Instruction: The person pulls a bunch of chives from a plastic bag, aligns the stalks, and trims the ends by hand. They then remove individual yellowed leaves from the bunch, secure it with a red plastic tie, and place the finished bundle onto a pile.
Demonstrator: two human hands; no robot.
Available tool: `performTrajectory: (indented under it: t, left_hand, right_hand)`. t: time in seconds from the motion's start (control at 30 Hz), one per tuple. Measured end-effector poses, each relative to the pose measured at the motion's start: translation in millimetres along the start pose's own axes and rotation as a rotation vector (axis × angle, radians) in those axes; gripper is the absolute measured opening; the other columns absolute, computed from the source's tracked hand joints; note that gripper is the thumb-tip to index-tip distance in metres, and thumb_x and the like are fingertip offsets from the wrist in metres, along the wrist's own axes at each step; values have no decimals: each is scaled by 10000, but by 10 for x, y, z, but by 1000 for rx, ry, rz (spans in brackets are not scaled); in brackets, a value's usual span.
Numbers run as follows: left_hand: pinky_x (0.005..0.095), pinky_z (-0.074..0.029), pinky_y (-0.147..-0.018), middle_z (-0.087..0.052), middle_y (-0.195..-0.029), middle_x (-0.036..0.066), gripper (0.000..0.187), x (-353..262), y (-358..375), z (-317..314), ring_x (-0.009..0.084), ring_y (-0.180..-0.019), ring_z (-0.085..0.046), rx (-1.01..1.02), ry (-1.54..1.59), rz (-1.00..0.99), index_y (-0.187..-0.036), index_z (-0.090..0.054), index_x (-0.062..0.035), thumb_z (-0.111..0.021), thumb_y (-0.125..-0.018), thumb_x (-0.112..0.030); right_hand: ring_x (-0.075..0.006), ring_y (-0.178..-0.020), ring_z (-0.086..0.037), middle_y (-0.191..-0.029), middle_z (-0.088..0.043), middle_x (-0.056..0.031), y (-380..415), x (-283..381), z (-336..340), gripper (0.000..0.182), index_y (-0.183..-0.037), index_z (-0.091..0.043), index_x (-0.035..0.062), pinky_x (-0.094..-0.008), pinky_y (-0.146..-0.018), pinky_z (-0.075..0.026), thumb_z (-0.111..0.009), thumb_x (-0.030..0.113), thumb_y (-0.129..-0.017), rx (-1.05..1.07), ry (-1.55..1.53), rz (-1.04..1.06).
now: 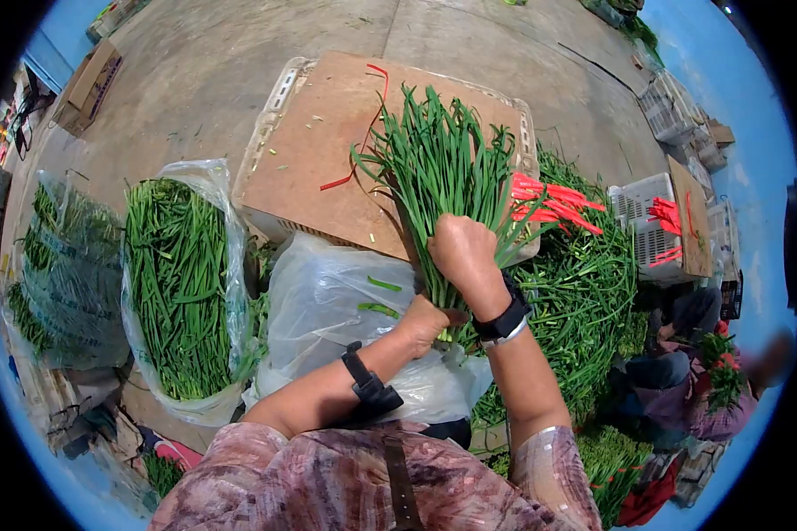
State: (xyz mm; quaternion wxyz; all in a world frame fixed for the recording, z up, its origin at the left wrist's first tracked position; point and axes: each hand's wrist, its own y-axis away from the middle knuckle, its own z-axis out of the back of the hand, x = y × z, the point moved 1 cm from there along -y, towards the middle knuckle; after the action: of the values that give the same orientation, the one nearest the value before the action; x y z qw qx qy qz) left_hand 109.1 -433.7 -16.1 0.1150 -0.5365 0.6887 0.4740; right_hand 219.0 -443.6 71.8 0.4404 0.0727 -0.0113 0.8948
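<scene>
A thick bunch of long, flat green leaves, which look like garlic chives (443,159), stands fanned out over the near edge of a brown board (310,150). My right hand (463,252) is closed around the middle of the bunch. Lower down, my left hand (423,324) grips the pale stem ends. A red tie strip (363,142) lies on the board, left of the leaves. More red strips (558,203) are piled at the board's right edge. Clear plastic sheeting (328,301) covers the space by my left forearm.
Two plastic bags of chives (177,292) (71,274) stand at left. Loose chives (576,301) heap up at right, beside a white crate (646,212) with red strips. Another person (700,389) holds a bunch at far right. A cardboard box (88,84) stands upper left.
</scene>
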Motion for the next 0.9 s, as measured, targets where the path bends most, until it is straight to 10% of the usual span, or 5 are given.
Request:
performTrajectory:
  t: [0.37, 0.53, 0.73, 0.9]
  left_hand:
    - [288, -491, -619, -639, -850, 49, 280, 21, 9, 42, 148, -707, -611, 41, 70, 16, -954, -616, -21, -691, -688, 22]
    - [286, -502, -578, -621, -807, 42, 264, 14, 0, 64, 158, -669, -608, 93, 166, 39, -956, -595, -36, -692, -712, -8]
    - [270, -521, -585, -622, -814, 53, 301, -21, 20, 71, 147, -673, -615, 98, 205, 103, -992, -587, -29, -698, -714, -9]
    - [277, -520, -587, -635, -823, 68, 307, -10, -6, 78, 163, -673, -622, 88, 171, 118, -993, -595, -16, -705, -707, 1]
  right_hand:
    - [-424, -700, -608, -691, -604, -229, 190, -260, 10, 148, -825, -551, 4, -476, -632, -499, -575, 136, -763, -194, -323, -163]
    - [-158, -697, -658, -759, -643, -88, 417, -472, 13, 111, -830, -483, 30, -248, -510, -476, -447, 69, -927, -208, -1325, -73]
    - [-165, -548, -596, -690, -594, -83, 768, -608, 200, 81, -896, -496, 47, -217, -456, -421, -520, 121, -922, 29, -1810, -183]
    - [-84, -483, -392, -607, -425, -4, 1181, -1182, 636, 89, -906, -496, 73, -216, -436, -357, -510, 158, -929, -220, -2008, -16]
